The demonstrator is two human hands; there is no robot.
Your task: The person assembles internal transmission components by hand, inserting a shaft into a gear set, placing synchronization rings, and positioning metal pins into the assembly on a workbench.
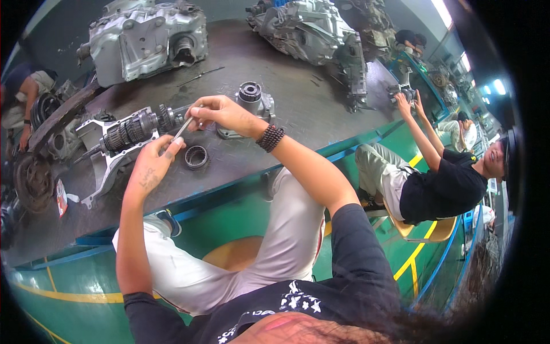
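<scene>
Both our left hand (153, 166) and right hand (226, 116) pinch a slim rod (182, 129) | could drop onto near ring (188, 158) | cause: slack pinch (smooth metal, we judge)

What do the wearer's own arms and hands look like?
Both hands are ungloved and the forearms bare below short, dark sleeves. The right hand has a dark beaded bracelet at its wrist; the left hand has dark markings on its back and no bracelet.
</scene>
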